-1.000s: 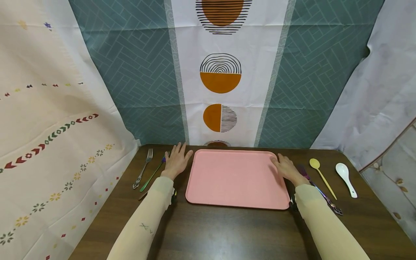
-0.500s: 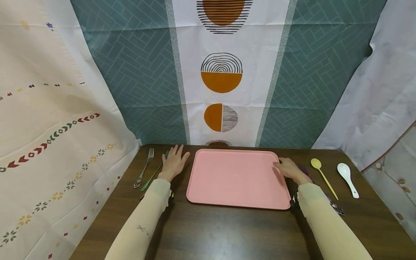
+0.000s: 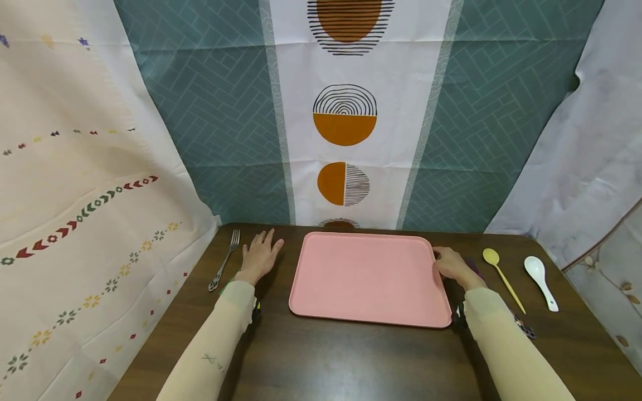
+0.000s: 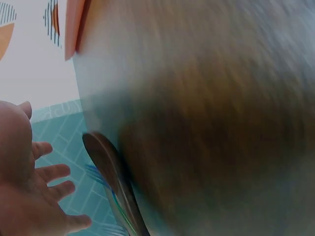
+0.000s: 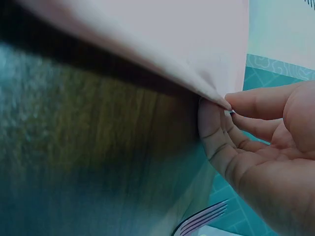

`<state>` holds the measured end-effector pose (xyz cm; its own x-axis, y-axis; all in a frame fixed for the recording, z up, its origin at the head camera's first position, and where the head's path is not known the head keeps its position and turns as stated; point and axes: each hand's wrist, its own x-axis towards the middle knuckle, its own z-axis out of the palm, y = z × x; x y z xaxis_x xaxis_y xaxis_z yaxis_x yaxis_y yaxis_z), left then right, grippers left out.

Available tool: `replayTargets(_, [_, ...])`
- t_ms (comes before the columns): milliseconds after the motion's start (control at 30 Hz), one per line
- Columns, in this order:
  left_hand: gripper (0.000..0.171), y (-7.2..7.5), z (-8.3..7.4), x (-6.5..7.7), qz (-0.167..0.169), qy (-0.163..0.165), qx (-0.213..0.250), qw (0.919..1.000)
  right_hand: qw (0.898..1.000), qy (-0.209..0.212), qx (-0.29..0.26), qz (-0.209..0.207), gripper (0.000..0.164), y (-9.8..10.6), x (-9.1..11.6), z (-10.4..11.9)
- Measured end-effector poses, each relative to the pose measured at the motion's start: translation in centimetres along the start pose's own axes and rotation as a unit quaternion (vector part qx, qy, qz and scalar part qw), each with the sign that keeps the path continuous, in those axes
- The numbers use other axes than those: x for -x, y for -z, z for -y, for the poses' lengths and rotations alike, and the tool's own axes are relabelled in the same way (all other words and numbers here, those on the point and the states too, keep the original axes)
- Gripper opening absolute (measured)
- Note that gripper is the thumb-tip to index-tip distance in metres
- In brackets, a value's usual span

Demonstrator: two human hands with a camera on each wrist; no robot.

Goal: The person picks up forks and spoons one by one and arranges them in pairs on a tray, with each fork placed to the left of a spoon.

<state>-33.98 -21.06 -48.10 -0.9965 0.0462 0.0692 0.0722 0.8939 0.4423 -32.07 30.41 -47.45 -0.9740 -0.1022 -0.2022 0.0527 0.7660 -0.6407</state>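
A pink rectangular tray (image 3: 368, 278) lies on the dark wooden table. My right hand (image 3: 453, 267) is at its right edge; in the right wrist view the thumb and curled fingers (image 5: 214, 123) pinch the tray's rim (image 5: 182, 73). My left hand (image 3: 259, 259) hovers left of the tray with fingers spread, holding nothing. Near it, in the left wrist view, lie a dark wooden spoon (image 4: 110, 167) and a fork with blue tines and a green handle (image 4: 116, 199). In the head view the left hand and sleeve hide most of these two.
A silver fork (image 3: 225, 259) lies at far left. Right of the right hand are a purple fork (image 5: 202, 219), partly hidden by the arm in the head view, a yellow spoon (image 3: 504, 278) and a white spoon (image 3: 541, 283). Patterned cloths hang behind the table and on both sides.
My left hand has moved left, away from the tray and over the cutlery. The right hand has slid to the right, off the tray's surface and onto its edge, which it now pinches.
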Motion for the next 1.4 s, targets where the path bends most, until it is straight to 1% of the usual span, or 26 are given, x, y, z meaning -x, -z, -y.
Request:
replayTargets(100, [0.068, 0.4, 0.6, 0.4, -0.002, 0.006, -0.002, 1.0000, 1.000, 0.004, 0.001, 0.005, 0.076, 0.1, -0.1, -0.1])
replayTargets(300, [0.065, 1.1, 1.4, 1.0, 0.002, 0.015, -0.016, 0.9998, 1.000, 0.014, -0.002, 0.001, 0.070, 0.2, 0.0, -0.4])
replayTargets(400, [0.063, 1.4, 1.8, 1.2, -0.003, 0.017, -0.023, 0.9996, 1.000, 0.020, -0.010, -0.001, 0.067, 0.1, 0.1, -0.6])
replayTargets(533, [0.061, 1.5, 2.1, 1.3, -0.012, 0.018, -0.025, 0.9995, 0.999, 0.035, -0.033, -0.006, 0.063, 0.0, 0.3, -1.0])
replayTargets(700, [0.061, 1.3, 2.5, 1.4, -0.017, 0.018, -0.024, 0.9994, 0.998, 0.048, -0.049, -0.014, 0.062, -0.1, 0.3, -1.4])
replayTargets(833, [0.060, 1.3, 3.0, 1.8, -0.009, 0.025, -0.025, 0.9993, 0.997, 0.058, -0.052, -0.019, 0.061, -0.3, 0.2, -1.6])
replayTargets(933, [0.058, 1.5, 3.2, 2.1, 0.007, 0.033, -0.027, 0.9990, 0.997, 0.060, -0.050, -0.019, 0.061, -0.4, 0.2, -1.6])
replayTargets(1000, [0.056, 1.6, 3.3, 2.1, 0.013, 0.036, -0.033, 0.9987, 0.997, 0.060, -0.051, -0.016, 0.061, -0.4, 0.3, -1.6])
replayTargets(1100, [0.052, 1.7, 3.4, 2.1, 0.010, 0.033, -0.041, 0.9986, 0.997, 0.061, -0.054, -0.007, 0.061, -0.3, 0.4, -1.7])
replayTargets(1267, [0.045, 1.9, 3.5, 2.1, -0.016, 0.014, -0.054, 0.9983, 0.995, 0.073, -0.069, -0.009, 0.061, -0.3, 0.3, -2.0])
replayTargets(1400, [0.042, 2.0, 3.5, 2.2, -0.019, 0.005, -0.077, 0.9968, 0.994, 0.082, -0.077, -0.012, 0.060, -0.4, 0.3, -2.3])
